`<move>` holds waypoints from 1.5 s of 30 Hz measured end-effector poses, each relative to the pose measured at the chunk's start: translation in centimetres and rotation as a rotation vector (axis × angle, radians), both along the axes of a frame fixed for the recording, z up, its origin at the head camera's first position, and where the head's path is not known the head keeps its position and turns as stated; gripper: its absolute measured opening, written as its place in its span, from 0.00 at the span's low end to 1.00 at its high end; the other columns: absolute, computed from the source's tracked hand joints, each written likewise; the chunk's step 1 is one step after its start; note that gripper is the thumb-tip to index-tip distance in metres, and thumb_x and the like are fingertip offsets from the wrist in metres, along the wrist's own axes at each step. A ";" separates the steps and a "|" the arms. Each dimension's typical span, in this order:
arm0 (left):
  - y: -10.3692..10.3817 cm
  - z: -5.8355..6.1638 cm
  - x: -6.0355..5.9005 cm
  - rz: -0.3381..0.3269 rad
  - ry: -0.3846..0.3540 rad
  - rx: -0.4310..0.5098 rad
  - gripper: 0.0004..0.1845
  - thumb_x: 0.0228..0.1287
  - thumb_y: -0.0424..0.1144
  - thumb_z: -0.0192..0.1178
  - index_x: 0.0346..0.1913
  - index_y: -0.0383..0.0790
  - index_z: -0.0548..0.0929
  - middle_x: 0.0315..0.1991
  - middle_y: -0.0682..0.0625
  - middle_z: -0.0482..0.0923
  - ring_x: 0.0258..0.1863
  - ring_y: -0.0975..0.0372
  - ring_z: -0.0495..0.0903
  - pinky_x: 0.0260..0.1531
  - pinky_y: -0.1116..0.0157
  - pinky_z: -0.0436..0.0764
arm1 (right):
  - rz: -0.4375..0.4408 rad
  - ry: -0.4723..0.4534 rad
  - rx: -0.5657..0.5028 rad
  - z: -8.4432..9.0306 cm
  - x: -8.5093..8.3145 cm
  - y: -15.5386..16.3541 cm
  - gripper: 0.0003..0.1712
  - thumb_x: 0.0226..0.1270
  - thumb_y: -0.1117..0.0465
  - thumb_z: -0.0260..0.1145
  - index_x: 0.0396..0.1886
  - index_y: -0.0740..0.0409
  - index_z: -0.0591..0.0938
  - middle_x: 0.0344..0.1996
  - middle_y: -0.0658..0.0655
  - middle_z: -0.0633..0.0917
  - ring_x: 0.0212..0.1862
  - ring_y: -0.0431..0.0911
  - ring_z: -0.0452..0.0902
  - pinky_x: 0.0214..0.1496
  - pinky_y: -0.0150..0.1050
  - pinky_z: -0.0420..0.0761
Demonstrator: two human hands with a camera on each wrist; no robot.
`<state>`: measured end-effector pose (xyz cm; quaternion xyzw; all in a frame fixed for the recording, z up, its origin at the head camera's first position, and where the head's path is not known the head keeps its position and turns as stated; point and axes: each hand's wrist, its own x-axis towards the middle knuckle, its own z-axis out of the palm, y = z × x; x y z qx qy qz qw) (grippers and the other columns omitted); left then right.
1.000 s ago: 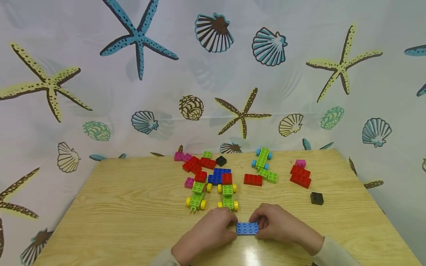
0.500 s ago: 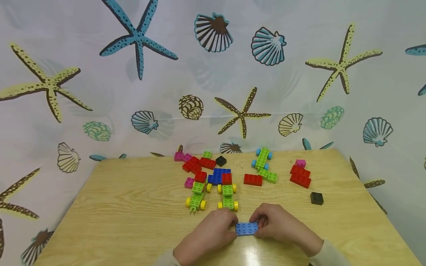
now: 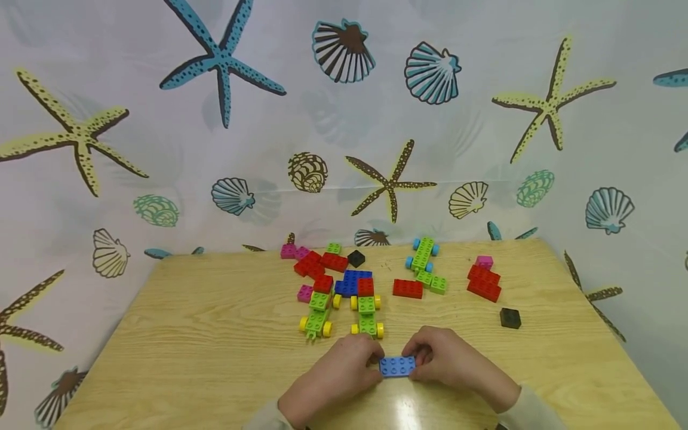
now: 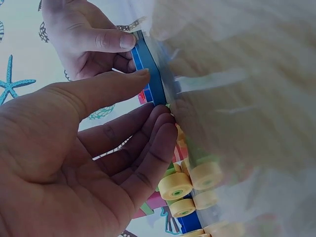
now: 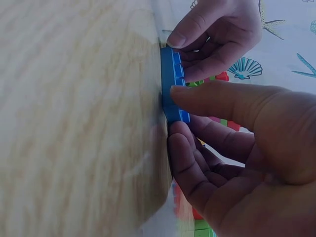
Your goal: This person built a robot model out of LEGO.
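A light blue building brick (image 3: 398, 366) with two rows of studs lies flat on the wooden table, studs up, near the front. My left hand (image 3: 344, 367) pinches its left end between thumb and fingers, and my right hand (image 3: 443, 361) does the same at the right end. From the left wrist, the brick (image 4: 154, 81) shows edge-on, both thumbs on its near side. In the right wrist view, the brick's long side (image 5: 169, 81) appears low against the tabletop. Just beyond my left hand stand two green toy cars with yellow wheels, one left (image 3: 317, 319) and one right (image 3: 367, 322).
Behind the cars lie dark blue bricks (image 3: 355, 282), red bricks (image 3: 309, 266) and a pink brick (image 3: 305, 293). A green car base with blue wheels (image 3: 423, 254) is farther back. To the right are stacked red bricks (image 3: 484, 283) and a black brick (image 3: 510, 318). A shell-patterned curtain (image 3: 333, 131) hangs behind.
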<state>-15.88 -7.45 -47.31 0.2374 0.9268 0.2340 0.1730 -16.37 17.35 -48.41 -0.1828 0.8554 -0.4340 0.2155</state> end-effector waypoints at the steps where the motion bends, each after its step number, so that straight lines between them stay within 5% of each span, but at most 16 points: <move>1: 0.0 0.0 0.0 -0.002 0.004 0.004 0.14 0.69 0.40 0.78 0.54 0.40 0.94 0.43 0.55 0.89 0.40 0.69 0.80 0.48 0.66 0.86 | 0.002 0.001 -0.001 0.0 0.0 0.0 0.15 0.63 0.69 0.84 0.48 0.58 0.91 0.38 0.53 0.87 0.39 0.45 0.81 0.38 0.31 0.81; 8: -0.1 0.2 0.0 -0.008 0.021 0.019 0.14 0.69 0.40 0.79 0.53 0.39 0.94 0.42 0.55 0.89 0.39 0.69 0.80 0.46 0.67 0.85 | 0.026 0.032 0.014 -0.1 -0.2 0.1 0.14 0.64 0.65 0.84 0.48 0.57 0.92 0.37 0.49 0.87 0.37 0.39 0.82 0.39 0.31 0.84; 28: 0.0 0.1 0.1 0.007 0.019 -0.007 0.13 0.70 0.40 0.78 0.54 0.39 0.94 0.41 0.55 0.88 0.39 0.69 0.78 0.47 0.67 0.85 | -0.002 0.023 -0.016 0.5 -0.3 0.6 0.17 0.65 0.64 0.84 0.52 0.59 0.91 0.40 0.53 0.91 0.40 0.43 0.84 0.41 0.31 0.84; 34: 0.1 0.0 0.0 0.016 -0.004 -0.023 0.15 0.71 0.40 0.78 0.56 0.40 0.94 0.44 0.55 0.89 0.41 0.69 0.80 0.50 0.66 0.87 | -0.126 0.115 0.048 2.0 -2.1 3.5 0.18 0.71 0.59 0.82 0.56 0.60 0.91 0.47 0.54 0.92 0.46 0.44 0.85 0.49 0.33 0.86; 40: 0.1 0.2 0.1 0.013 0.008 -0.030 0.15 0.71 0.40 0.78 0.56 0.40 0.94 0.44 0.55 0.89 0.40 0.69 0.80 0.48 0.66 0.87 | -0.275 0.244 0.109 4.6 -4.3 7.6 0.23 0.76 0.56 0.78 0.63 0.64 0.88 0.57 0.65 0.91 0.55 0.54 0.89 0.59 0.49 0.91; 45: 0.2 0.2 0.0 0.003 0.013 -0.034 0.15 0.71 0.40 0.77 0.57 0.40 0.94 0.45 0.55 0.90 0.41 0.69 0.80 0.50 0.66 0.87 | -0.442 0.216 0.136 4.3 -5.9 11.3 0.30 0.79 0.54 0.75 0.72 0.66 0.83 0.66 0.72 0.86 0.64 0.65 0.85 0.58 0.51 0.93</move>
